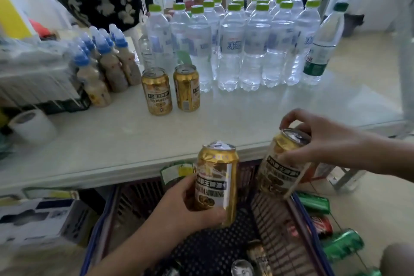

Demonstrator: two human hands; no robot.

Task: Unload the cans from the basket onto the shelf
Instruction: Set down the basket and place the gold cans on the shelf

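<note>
Gripping one gold aluminium beer can (216, 178) around its lower body, the left hand (190, 205) holds it upright above the dark plastic slatted shopping basket (282, 240). The right hand (322, 141) grips a second gold beer can (281, 163) from above, fingers curled round its rim and upper side, tilted over the basket's right edge near the front lip of the pale white shelf (112, 141). Two more gold cans (156, 92) stand upright on the shelf, side by side, just in front of a cluster of clear water bottles with green caps (233, 45). Left of them stand small beige bottles with blue caps (105, 60). Green cans (342, 244) lie outside the basket at right.
</note>
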